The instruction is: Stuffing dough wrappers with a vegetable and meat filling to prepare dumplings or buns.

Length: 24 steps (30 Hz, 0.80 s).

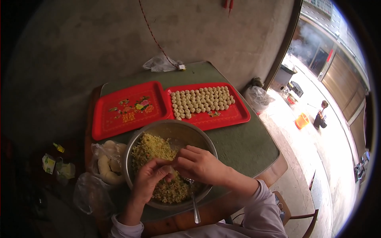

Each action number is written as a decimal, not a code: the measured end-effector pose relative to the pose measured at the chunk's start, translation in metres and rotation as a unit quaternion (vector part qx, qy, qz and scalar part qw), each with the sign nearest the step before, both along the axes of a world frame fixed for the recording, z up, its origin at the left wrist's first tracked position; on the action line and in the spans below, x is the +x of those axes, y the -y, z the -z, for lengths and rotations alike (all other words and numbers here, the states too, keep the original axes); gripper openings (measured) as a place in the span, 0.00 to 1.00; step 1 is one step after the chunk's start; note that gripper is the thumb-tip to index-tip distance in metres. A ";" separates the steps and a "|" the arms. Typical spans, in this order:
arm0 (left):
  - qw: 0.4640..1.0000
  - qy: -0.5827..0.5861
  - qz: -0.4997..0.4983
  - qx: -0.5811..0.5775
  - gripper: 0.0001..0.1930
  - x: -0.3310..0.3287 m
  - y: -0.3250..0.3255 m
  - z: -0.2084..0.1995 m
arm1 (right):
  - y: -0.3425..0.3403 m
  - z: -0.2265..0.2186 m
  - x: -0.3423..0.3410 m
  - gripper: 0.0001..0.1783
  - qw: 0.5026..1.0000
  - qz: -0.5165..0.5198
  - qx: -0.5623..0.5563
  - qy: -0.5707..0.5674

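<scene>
At the centre of the frame, the left hand (150, 177) and the right hand (202, 164) meet above the steel bowl (194, 137), fingers bent and tips together. The knuckles of the right hand cover the meeting point, so I cannot tell whether either is grasping anything. The bowl sits on the green desk (248, 148), lower middle of the frame; the hands and wrists hide part of its inside and rim. It holds crumbly yellow-green filling (152, 148), whose ingredients are too fine to make out. A metal spoon (196, 210) leans over the bowl's near rim, its head partly hidden beneath the right hand.

Left of the bowl, pale rolls of dough (106, 166) lie in clear plastic, which blurs their outlines. Behind the bowl are two red trays: the left tray (104, 115) shows a floral print, while the right tray (239, 116) carries close rows of small dumplings (202, 101).

At the far left, packets (48, 163) sink into shadow. At the lower right, a wooden chair (310, 222) is cut off by the bottom edge. Outside, upper right, smoke (307, 35) veils a doorway; glare washes out the ground around a small, indistinct person (320, 115).
</scene>
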<state>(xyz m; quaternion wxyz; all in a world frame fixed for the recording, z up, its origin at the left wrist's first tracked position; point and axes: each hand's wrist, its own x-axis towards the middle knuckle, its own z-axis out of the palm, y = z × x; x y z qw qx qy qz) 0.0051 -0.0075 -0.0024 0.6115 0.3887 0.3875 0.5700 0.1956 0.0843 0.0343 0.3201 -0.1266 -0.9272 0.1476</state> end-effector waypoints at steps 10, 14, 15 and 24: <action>0.997 0.051 0.048 -0.020 0.12 -0.004 0.000 -0.005 | -0.004 -0.008 0.012 0.12 1.000 -0.006 -0.006 -0.028; 0.996 0.086 0.036 0.007 0.13 -0.002 -0.001 -0.008 | -0.003 -0.002 0.016 0.13 0.998 -0.007 -0.033 -0.059; 0.996 0.085 0.037 0.007 0.13 -0.003 -0.001 -0.008 | -0.001 -0.002 0.015 0.13 0.998 -0.006 -0.032 -0.060; 0.995 0.096 -0.002 -0.006 0.12 0.006 -0.002 -0.009 | 0.002 -0.003 0.002 0.15 0.997 0.005 0.040 -0.062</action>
